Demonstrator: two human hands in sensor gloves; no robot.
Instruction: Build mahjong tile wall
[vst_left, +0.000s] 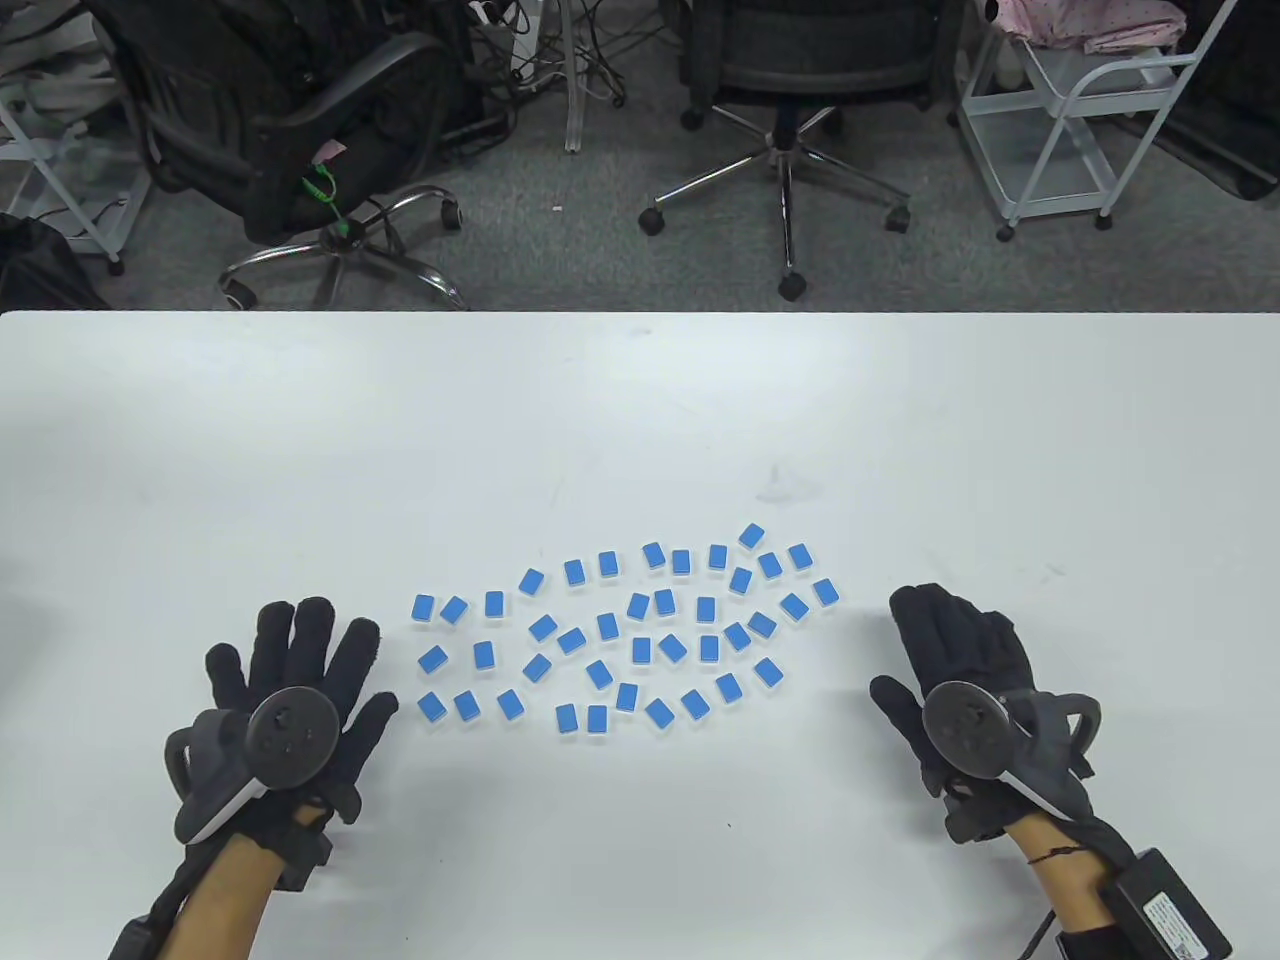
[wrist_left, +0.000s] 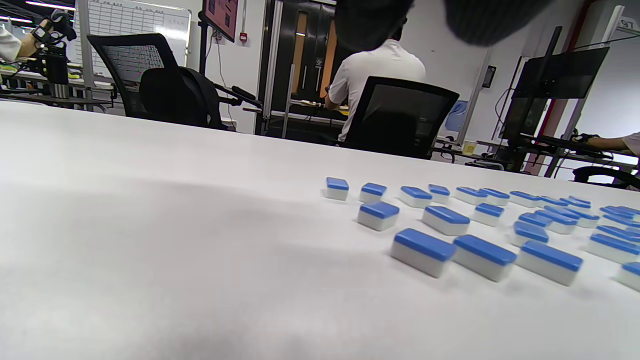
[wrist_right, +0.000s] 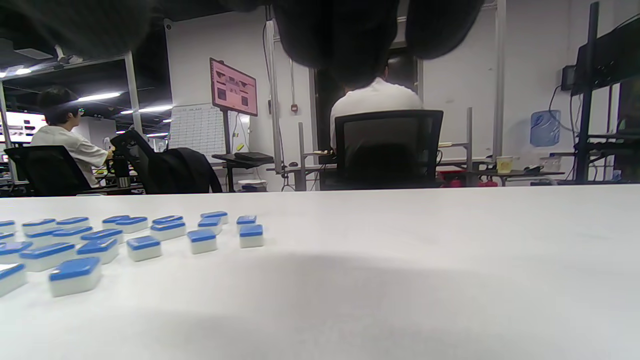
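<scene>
Several blue-backed mahjong tiles (vst_left: 640, 648) lie face down and scattered in a loose patch at the middle of the white table (vst_left: 640, 420). None is stacked or lined up. My left hand (vst_left: 300, 660) lies flat with fingers spread, just left of the patch, touching no tile. My right hand (vst_left: 945, 625) lies flat just right of the patch, fingers together, holding nothing. The tiles also show in the left wrist view (wrist_left: 480, 230) and in the right wrist view (wrist_right: 125, 240). Only dark fingertips (wrist_right: 340, 35) hang in at the top of both wrist views.
Bare table surface lies beyond the tiles up to the far edge (vst_left: 640, 314). Office chairs (vst_left: 790, 100) and a white cart (vst_left: 1080, 110) stand on the floor behind the table. A black box (vst_left: 1170, 905) is strapped at my right forearm.
</scene>
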